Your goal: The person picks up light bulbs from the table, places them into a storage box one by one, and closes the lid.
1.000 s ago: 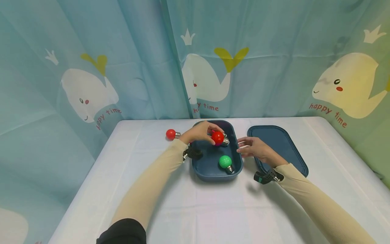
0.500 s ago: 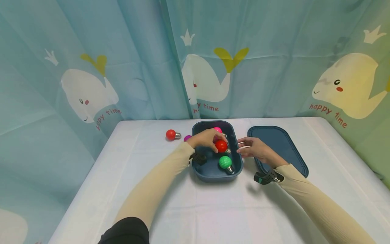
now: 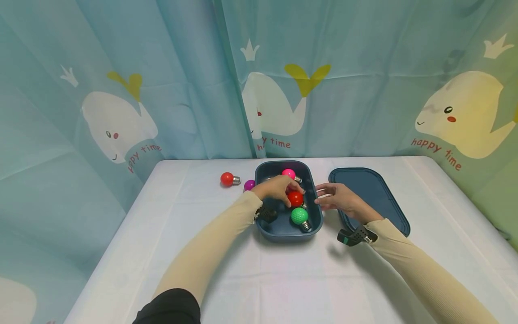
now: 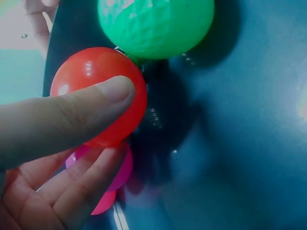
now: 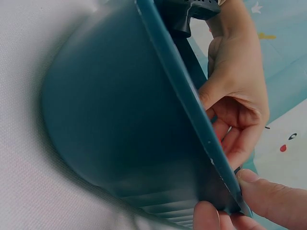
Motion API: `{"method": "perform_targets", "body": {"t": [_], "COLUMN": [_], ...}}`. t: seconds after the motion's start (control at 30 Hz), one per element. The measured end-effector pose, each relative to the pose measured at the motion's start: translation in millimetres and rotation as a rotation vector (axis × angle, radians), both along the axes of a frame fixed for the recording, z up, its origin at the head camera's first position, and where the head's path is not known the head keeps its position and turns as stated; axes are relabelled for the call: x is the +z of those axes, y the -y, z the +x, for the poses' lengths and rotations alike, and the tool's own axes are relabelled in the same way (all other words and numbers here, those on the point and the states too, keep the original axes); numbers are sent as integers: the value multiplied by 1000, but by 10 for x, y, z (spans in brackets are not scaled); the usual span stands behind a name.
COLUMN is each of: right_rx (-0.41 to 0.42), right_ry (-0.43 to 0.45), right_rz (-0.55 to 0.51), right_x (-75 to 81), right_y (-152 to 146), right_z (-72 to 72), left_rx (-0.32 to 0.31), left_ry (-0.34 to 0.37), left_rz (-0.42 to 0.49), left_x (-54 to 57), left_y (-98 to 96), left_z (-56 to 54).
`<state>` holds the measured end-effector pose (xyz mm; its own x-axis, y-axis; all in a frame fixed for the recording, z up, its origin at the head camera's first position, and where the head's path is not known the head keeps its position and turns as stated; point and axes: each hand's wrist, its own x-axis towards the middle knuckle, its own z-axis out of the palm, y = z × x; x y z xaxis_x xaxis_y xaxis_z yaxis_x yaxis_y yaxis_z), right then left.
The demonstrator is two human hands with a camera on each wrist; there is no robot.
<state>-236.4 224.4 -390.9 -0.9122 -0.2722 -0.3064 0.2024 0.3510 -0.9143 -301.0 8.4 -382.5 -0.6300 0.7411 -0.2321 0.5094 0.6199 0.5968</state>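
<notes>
So, going left to right: the outer red bulb (image 3: pixel 227 179) lies on its side on the white worktop (image 3: pixel 283 279), metal base pointing at the box. Next is a purple bulb (image 3: pixel 249 185), just beside the left wall of the blue box (image 3: pixel 283 238), with a strip of worktop between the two bulbs. The left arm reaches in from the near left, crossing that rim, and the left hand (image 3: pixel 277 187) tips down inside, thumb and fingers pinching the inner red bulb (image 3: pixel 296 199). That one's near the right wall; can't tell if it's touching the box floor. Beyond it are a pink bulb (image 3: pixel 288 173) and a magenta bulb (image 4: pixel 123 170), mostly behind the fingers. The green bulb (image 3: pixel 299 216) sits nearer, base toward the right corner, bare floor showing to its left. Right hand (image 3: pixel 339 198) comes in from the near right and pinches the right rim. Past the rim, the lid (image 3: pixel 374 191) lies flat, partly under that hand.
</notes>
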Motion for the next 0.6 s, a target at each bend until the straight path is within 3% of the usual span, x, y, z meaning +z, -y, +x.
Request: {"method": "perform_targets", "body": {"t": [0.43,0.6], "right_rx": [5,37], "right_ry": [-11,-33], "right_rz": [7,-63], "right_x": [-9,4], "right_y": [3,-27], "right_z": [5,20], "left_rx": [14,10], "left_ry": [-22,-29], "left_rz": [-31,-81], "left_x": [-26,-38], "left_y": [12,22], "left_z": [14,21]}}
